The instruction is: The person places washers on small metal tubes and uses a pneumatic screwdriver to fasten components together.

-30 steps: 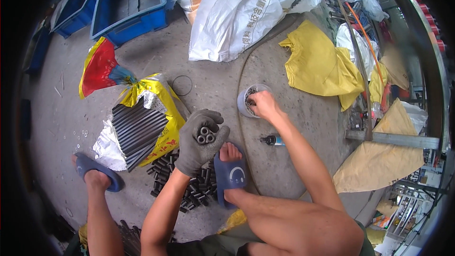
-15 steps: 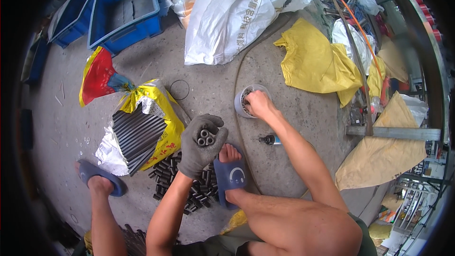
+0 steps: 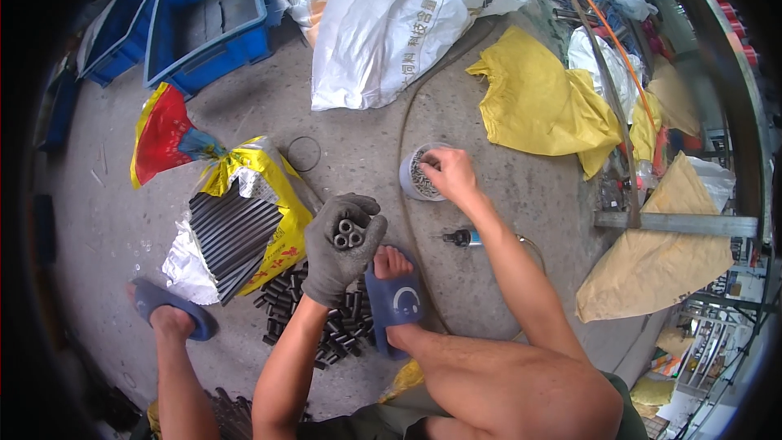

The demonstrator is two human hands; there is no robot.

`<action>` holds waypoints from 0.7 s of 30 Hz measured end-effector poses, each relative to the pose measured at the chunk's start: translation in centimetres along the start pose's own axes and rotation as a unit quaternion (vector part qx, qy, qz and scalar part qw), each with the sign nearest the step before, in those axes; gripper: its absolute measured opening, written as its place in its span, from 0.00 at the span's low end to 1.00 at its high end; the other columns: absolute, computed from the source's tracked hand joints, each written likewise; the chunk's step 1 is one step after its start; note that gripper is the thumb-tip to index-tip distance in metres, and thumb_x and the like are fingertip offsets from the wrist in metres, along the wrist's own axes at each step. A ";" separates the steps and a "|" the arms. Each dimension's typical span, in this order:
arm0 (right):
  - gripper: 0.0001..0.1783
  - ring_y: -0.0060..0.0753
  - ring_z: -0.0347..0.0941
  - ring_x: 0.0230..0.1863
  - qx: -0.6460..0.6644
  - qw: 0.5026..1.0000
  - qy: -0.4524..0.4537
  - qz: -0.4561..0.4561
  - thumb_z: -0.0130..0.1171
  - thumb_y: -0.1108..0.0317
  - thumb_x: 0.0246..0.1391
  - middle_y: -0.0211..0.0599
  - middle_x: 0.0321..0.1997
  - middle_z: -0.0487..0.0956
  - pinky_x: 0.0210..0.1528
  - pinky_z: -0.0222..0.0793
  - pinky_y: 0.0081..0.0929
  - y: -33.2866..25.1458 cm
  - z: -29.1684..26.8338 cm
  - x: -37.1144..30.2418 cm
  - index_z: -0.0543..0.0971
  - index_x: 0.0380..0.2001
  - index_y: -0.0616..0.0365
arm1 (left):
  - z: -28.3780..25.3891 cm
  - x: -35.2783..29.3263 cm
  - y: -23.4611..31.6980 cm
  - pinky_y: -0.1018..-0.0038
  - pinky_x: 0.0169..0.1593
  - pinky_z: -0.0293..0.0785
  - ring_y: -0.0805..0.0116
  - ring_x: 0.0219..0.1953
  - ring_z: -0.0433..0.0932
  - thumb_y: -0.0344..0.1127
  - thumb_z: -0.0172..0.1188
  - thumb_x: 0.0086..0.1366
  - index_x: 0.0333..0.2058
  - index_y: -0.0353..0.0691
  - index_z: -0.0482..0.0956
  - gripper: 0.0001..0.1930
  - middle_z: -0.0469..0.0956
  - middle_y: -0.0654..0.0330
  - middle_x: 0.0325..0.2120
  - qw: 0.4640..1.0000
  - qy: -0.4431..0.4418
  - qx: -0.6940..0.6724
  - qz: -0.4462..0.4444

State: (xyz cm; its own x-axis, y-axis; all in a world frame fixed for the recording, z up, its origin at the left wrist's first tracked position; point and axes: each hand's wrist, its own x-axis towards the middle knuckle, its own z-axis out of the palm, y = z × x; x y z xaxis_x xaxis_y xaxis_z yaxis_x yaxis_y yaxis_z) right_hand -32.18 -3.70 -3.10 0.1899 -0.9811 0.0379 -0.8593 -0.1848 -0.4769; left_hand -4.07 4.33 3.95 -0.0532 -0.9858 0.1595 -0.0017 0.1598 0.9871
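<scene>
My left hand point(image 3: 332, 265), in a grey work glove, is closed around three short dark tubes point(image 3: 348, 234), their round open ends facing up. Bare, my right hand point(image 3: 453, 173) is at the top of a small whitish plastic tub point(image 3: 405, 177). Small metal pieces point(image 3: 423, 182) fill the tub. The right thumb and fingers are pinched together over these pieces; what lies between the fingertips is too small to make out. Below my left hand, a heap of short black tubes point(image 3: 338, 334) lies on the floor beside my slippered foot.
A torn yellow sack point(image 3: 277, 195) holds long dark rods point(image 3: 234, 232). Right of my foot lies a black-and-blue tool point(image 3: 463, 237) with a hose. Blue crates point(image 3: 213, 55), a white sack point(image 3: 366, 41) and a yellow sack point(image 3: 542, 98) lie farther off. A metal frame point(image 3: 676, 224) stands right.
My right hand has lifted slightly out of the tub and shifted right, uncovering more of the metal pieces. My left hand keeps its hold on the three tubes. The view has shifted slightly.
</scene>
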 end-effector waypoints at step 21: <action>0.10 0.37 0.81 0.31 0.085 0.960 -0.009 -0.268 0.72 0.75 0.48 0.35 0.32 0.82 0.33 0.77 0.31 -19.7 -8.3 -1.8 0.87 0.37 0.60 | -1.1 0.3 0.1 0.59 0.45 0.77 0.47 0.40 0.80 0.31 0.71 0.51 0.39 0.37 0.81 0.16 0.82 0.51 0.37 0.999 -0.025 0.045 0.007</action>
State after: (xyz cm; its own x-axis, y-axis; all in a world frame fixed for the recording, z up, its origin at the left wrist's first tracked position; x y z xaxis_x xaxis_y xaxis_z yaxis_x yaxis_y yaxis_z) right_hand -19.52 1.22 13.47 0.5927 -0.7462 0.3032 -0.5466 -0.6491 -0.5290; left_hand -2.94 3.96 4.07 -0.1036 -0.9798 0.1711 -0.0893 0.1805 0.9795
